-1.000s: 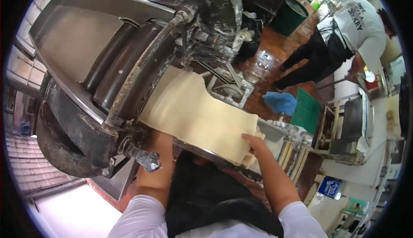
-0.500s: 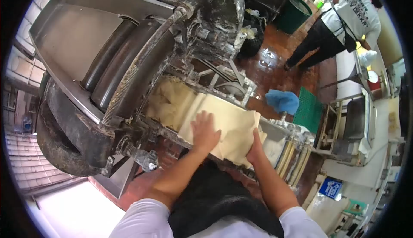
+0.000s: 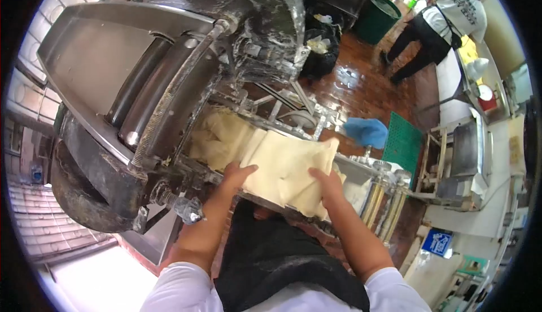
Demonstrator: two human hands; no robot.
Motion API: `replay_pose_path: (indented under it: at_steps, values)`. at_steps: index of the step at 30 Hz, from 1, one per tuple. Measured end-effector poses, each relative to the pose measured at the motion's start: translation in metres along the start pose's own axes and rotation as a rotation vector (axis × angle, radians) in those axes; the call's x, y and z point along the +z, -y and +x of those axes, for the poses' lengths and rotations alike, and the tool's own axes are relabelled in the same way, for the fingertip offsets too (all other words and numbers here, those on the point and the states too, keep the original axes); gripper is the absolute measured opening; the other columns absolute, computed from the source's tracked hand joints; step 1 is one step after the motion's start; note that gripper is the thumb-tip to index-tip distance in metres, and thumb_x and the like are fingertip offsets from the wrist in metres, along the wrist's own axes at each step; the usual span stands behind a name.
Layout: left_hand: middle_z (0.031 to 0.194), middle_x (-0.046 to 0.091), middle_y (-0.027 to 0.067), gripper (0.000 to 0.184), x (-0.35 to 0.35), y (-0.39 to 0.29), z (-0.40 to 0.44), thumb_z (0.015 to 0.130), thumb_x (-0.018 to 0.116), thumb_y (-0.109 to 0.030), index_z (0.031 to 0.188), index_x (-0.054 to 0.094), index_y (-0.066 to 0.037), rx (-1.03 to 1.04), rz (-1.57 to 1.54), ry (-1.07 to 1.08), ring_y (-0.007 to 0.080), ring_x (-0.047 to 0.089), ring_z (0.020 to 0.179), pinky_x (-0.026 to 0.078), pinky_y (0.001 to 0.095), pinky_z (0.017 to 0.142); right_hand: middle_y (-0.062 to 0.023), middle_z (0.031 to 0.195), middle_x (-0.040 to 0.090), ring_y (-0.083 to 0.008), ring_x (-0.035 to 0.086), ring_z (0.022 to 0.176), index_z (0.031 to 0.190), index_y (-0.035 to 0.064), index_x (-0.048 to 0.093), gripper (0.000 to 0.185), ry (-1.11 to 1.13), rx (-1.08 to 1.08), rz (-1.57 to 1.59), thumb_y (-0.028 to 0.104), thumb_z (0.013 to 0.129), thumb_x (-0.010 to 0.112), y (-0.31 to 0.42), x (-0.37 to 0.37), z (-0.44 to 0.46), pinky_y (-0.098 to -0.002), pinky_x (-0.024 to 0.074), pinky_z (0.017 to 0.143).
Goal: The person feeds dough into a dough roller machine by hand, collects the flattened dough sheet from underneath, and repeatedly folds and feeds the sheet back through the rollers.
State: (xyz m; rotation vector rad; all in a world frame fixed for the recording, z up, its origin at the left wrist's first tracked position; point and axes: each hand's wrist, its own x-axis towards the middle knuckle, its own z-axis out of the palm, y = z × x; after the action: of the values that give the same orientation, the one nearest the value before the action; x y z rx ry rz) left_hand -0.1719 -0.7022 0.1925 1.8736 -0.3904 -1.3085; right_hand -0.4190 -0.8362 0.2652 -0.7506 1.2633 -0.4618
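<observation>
A thick, folded sheet of pale dough (image 3: 282, 162) lies on the tray of a dough roller machine. My left hand (image 3: 238, 176) is at the sheet's near left corner, thumb over the top and the other fingers partly hidden at the edge. At the right end, my right hand (image 3: 327, 187) grips the dough with its thumb on top and its fingers out of sight. More crumpled dough (image 3: 217, 137) sits to the left, below the machine's dark rollers (image 3: 152, 86).
The roller machine's metal hood (image 3: 101, 58) rises at the left. Brass-coloured rods (image 3: 375, 207) stand right of the tray, near a blue cloth (image 3: 366, 132) and a green mat (image 3: 402, 143). Farther back are a green bin (image 3: 377, 20) and a person (image 3: 440, 24) at a counter.
My left hand has moved from lying flat on the dough to its near left edge. My right thumb has come over the top of the sheet. The person behind has shifted slightly.
</observation>
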Motion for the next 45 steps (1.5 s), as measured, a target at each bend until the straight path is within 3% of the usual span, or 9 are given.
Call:
replay_pose_path:
  at_steps: [10, 14, 16, 18, 22, 27, 32, 42, 45]
  values:
    - [0.106, 0.064, 0.0166, 0.053, 0.147, -0.061, -0.104, 0.081, 0.072, -0.029, 0.116, 0.053, 0.006, 0.426, 0.094, 0.198, 0.0231, 0.062, 0.095, 0.049, 0.0348, 0.085, -0.0135, 0.108, 0.064, -0.0242, 0.064, 0.095, 0.122, -0.0024, 0.052, 0.063, -0.029, -0.3, 0.004, 0.01, 0.064, 0.073, 0.101, -0.151, -0.116, -0.035, 0.0505, 0.087]
    - [0.116, 0.059, 0.0186, 0.065, 0.175, -0.06, -0.096, 0.079, 0.072, -0.034, 0.128, 0.047, 0.001, 0.391, 0.227, 0.796, 0.0263, 0.059, 0.105, 0.046, 0.0355, 0.091, -0.0153, 0.108, 0.064, -0.0273, 0.064, 0.097, 0.121, -0.0036, 0.051, 0.055, -0.015, -0.17, 0.107, 0.012, 0.072, 0.071, 0.065, -0.257, -0.089, -0.0389, 0.0531, 0.084]
    - [0.123, 0.056, 0.0204, 0.07, 0.179, -0.057, -0.091, 0.077, 0.072, -0.04, 0.129, 0.047, 0.0, 0.524, 0.65, 0.916, 0.0303, 0.056, 0.112, 0.044, 0.0394, 0.095, -0.0154, 0.107, 0.064, -0.0286, 0.064, 0.097, 0.121, -0.0044, 0.051, 0.056, -0.303, -0.051, -0.216, 0.015, 0.074, 0.073, 0.023, -0.29, -0.056, -0.0392, 0.0522, 0.086]
    - [0.134, 0.046, 0.0229, 0.077, 0.183, -0.035, -0.068, 0.077, 0.07, -0.043, 0.133, 0.044, 0.002, 0.632, 0.948, 0.532, 0.034, 0.041, 0.128, 0.035, 0.0425, 0.105, -0.024, 0.123, 0.055, -0.0353, 0.055, 0.113, 0.125, -0.0059, 0.049, 0.071, -0.566, -0.103, -0.981, 0.028, 0.07, 0.078, -0.048, -0.33, -0.015, -0.0402, 0.0436, 0.096]
    - [0.154, 0.011, 0.022, 0.109, 0.15, -0.017, -0.034, 0.071, 0.069, -0.059, 0.147, 0.017, -0.003, 0.314, 1.048, -0.021, 0.0377, 0.01, 0.143, 0.016, 0.0556, 0.112, -0.0272, 0.13, 0.048, -0.039, 0.049, 0.12, 0.128, -0.0058, 0.046, 0.075, -0.701, -0.177, -0.959, 0.03, 0.07, 0.078, -0.062, -0.295, -0.022, -0.0414, 0.0386, 0.101]
    - [0.155, 0.008, 0.0207, 0.106, 0.157, -0.017, -0.03, 0.07, 0.073, -0.05, 0.148, 0.016, -0.005, 0.238, 1.22, -0.002, 0.0393, 0.007, 0.143, 0.016, 0.0644, 0.108, -0.0268, 0.13, 0.049, -0.0402, 0.049, 0.119, 0.128, -0.0036, 0.047, 0.068, -0.767, -0.41, -1.148, 0.028, 0.075, 0.074, -0.045, -0.245, -0.024, -0.0417, 0.0377, 0.103]
    - [0.155, 0.013, 0.0166, 0.092, 0.144, 0.0, -0.021, 0.073, 0.071, -0.042, 0.146, 0.025, -0.01, 0.334, 1.213, -0.043, 0.0378, 0.01, 0.142, 0.018, 0.0636, 0.107, -0.0216, 0.121, 0.057, -0.0359, 0.053, 0.115, 0.117, 0.001, 0.058, 0.047, -0.344, -0.714, -1.132, 0.025, 0.078, 0.07, -0.039, -0.172, -0.001, -0.0409, 0.0405, 0.1]
    - [0.111, 0.063, 0.018, 0.041, 0.086, -0.016, -0.014, 0.08, 0.059, -0.02, 0.12, 0.058, -0.009, 0.354, 0.553, 0.006, 0.0327, 0.059, 0.107, 0.047, 0.0403, 0.09, -0.011, 0.102, 0.067, -0.0205, 0.064, 0.083, 0.108, 0.0023, 0.063, 0.043, 0.124, -0.312, -0.663, 0.037, 0.082, 0.069, -0.067, -0.058, 0.02, -0.031, 0.0504, 0.077]
    - [0.106, 0.066, 0.014, 0.04, 0.076, 0.009, -0.002, 0.082, 0.061, -0.016, 0.122, 0.057, -0.009, 0.337, 0.366, 0.008, 0.0268, 0.063, 0.098, 0.048, 0.0348, 0.086, -0.0068, 0.1, 0.064, -0.0182, 0.062, 0.082, 0.123, 0.0065, 0.054, 0.059, 0.19, 0.209, -0.292, 0.047, 0.083, 0.065, -0.044, -0.007, 0.021, -0.0275, 0.047, 0.069]
